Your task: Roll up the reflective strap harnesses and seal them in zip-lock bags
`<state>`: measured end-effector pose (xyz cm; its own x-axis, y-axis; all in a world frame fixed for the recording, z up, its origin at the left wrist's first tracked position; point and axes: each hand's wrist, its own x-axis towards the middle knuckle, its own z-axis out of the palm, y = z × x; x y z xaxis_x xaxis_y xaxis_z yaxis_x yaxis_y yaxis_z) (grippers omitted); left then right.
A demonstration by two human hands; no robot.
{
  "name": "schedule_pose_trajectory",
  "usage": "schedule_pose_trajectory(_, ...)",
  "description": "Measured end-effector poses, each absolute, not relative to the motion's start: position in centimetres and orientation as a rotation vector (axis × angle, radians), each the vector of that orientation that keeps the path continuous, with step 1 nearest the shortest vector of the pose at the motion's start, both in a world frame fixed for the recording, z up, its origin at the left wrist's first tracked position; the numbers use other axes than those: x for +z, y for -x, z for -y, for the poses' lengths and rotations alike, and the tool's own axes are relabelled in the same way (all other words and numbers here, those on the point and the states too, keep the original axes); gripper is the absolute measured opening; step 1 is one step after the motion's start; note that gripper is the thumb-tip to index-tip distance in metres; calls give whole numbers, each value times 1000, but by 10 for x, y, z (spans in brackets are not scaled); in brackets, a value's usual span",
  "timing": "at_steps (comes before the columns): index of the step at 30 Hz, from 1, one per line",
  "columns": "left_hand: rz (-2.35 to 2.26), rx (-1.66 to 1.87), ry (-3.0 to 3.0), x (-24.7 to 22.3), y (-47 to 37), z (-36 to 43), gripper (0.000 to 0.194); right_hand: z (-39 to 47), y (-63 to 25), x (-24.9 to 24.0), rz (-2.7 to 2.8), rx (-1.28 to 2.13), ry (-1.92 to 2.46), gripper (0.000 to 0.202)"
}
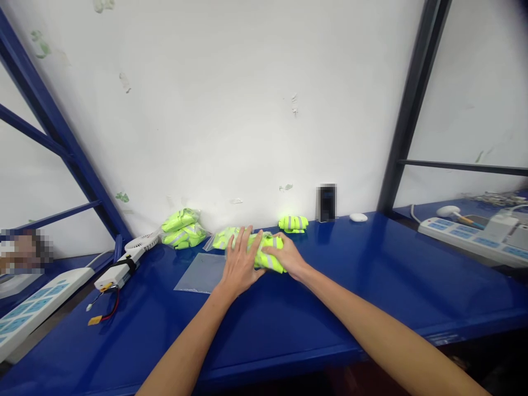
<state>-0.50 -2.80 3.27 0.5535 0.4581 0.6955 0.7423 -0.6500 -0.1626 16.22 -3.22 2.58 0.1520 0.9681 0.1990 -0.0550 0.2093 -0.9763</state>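
Between my two hands is a rolled-up yellow-green reflective vest with grey strips, held just above the blue tabletop. My right hand grips its right end, thumb on top. My left hand lies over its left part with fingers stretched, and a clear plastic bag seems to cover that side. Just behind the left hand, a bagged yellow-green vest rests on the table. A flat clear plastic bag lies to the left of that hand. Further back, another rolled vest sits near the wall.
Bagged vests are stacked at the back left, beside a white handheld fan. A white battery pack with wires lies at the left. A phone leans on the wall near a white case. Power strips flank the table.
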Motion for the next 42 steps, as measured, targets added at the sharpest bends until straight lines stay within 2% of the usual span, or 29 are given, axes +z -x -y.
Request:
schedule_pose_trajectory(5, 929, -787, 2557, 31, 10, 25, 77, 41, -161, 28, 1571, 691, 1298, 37)
schedule_pose_trajectory(8, 865, -770, 2628, 34, 14, 24, 75, 44, -165, 29, 1702, 645, 1309, 41)
schedule_pose_trajectory(10, 824, -753, 2658, 34, 15, 23, 73, 45, -165, 28, 1759, 670, 1262, 53)
schedule_pose_trajectory(14, 735, -726, 2705, 32, 16, 23, 71, 48, -160, 25, 1813, 701, 1184, 92)
schedule_pose_trajectory(17, 707, -746, 2700, 29, 14, 22, 73, 50, -154, 24, 1744, 644, 1225, 99)
schedule_pose_trajectory(22, 890, -854, 2647, 24, 10, 18, 75, 45, -148, 23, 1519, 630, 1202, 89)
schedule_pose_trajectory(26, 1057, -948, 2533, 22, 10, 17, 79, 41, -148, 19, 1234, 758, 1128, 65)
schedule_pose_trajectory(29, 1102, -998, 2442, 24, 13, 18, 79, 44, -149, 20, 1386, 699, 1020, 51)
schedule_pose_trajectory(36, 1060, -1012, 2437, 29, 20, 22, 85, 59, -153, 31, 1661, 446, 952, 35)
schedule_pose_trajectory(42, 1007, -983, 2542, 29, 21, 20, 86, 59, -151, 28, 1697, 410, 918, 31)
